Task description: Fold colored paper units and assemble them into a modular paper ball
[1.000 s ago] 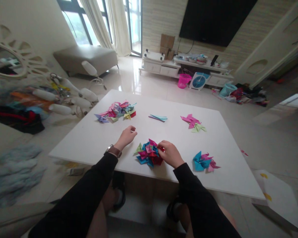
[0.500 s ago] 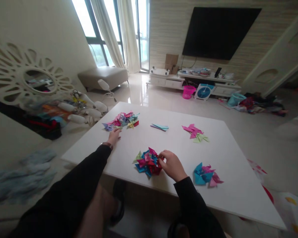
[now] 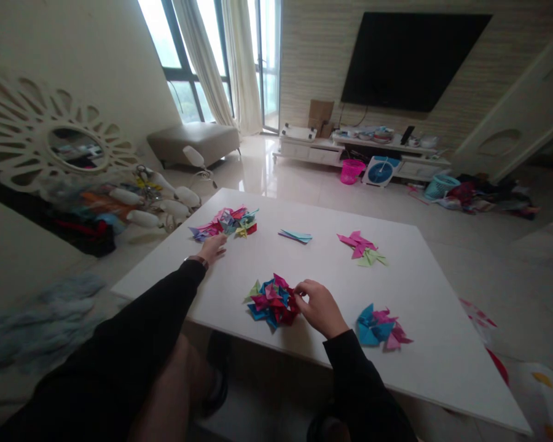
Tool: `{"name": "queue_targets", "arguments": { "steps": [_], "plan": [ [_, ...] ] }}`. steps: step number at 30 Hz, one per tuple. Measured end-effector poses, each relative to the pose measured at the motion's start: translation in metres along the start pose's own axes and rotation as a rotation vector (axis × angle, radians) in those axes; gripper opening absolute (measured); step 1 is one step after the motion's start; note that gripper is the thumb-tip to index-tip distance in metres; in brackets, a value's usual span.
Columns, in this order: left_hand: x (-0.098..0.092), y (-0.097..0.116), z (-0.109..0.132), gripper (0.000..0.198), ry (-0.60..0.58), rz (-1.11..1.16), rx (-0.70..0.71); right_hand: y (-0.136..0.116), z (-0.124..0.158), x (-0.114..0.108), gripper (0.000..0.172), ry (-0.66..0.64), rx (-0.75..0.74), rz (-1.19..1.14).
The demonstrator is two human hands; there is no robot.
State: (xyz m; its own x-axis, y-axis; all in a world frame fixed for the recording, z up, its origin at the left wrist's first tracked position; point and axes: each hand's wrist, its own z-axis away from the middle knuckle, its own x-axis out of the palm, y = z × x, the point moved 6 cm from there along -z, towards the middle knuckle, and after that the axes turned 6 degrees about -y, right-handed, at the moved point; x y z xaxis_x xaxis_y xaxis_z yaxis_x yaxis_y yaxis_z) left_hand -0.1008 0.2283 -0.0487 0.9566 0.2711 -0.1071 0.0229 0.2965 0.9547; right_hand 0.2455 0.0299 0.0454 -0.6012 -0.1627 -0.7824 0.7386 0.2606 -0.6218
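I sit at a white table (image 3: 424, 344). My right hand (image 3: 320, 307) is closed on the edge of a multicoloured folded-paper ball (image 3: 271, 301) near the table's front edge. My left hand (image 3: 212, 247) is stretched out to the far left, fingers reaching the near edge of a pile of loose folded paper pieces (image 3: 225, 222); I cannot make out whether it holds one. A brown watch sits on that wrist.
Other paper pieces lie on the table: a light blue one (image 3: 295, 236), a pink and green cluster (image 3: 362, 247), a blue and pink cluster (image 3: 380, 325). Clutter and white lamp parts (image 3: 152, 205) lie on the floor at left. A TV stand (image 3: 364, 150) is beyond.
My left hand has gone from beside the paper ball out to the pile at the far left. My right hand has stayed on the ball. The view has tilted up slightly.
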Motion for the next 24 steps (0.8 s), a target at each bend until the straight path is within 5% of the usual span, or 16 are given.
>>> {"name": "queue_targets", "arguments": {
  "steps": [7, 13, 16, 24],
  "plan": [
    [0.025, 0.014, 0.058, 0.029, 0.052, -0.025, 0.078, -0.002, 0.006, -0.007, 0.014, 0.029, -0.018, -0.013],
    [0.100, 0.030, 0.158, 0.037, -0.272, 0.124, 0.240, 0.008, 0.010, -0.015, 0.011, 0.119, 0.054, -0.001],
    [0.129, 0.026, 0.195, 0.034, -0.436, 0.165, 0.207, 0.017, 0.011, -0.020, 0.011, 0.203, 0.106, -0.041],
    [0.148, 0.023, 0.197, 0.022, -0.667, 0.112, 0.213, 0.031, 0.012, -0.035, 0.036, 0.354, 0.152, -0.237]
  ]
}}
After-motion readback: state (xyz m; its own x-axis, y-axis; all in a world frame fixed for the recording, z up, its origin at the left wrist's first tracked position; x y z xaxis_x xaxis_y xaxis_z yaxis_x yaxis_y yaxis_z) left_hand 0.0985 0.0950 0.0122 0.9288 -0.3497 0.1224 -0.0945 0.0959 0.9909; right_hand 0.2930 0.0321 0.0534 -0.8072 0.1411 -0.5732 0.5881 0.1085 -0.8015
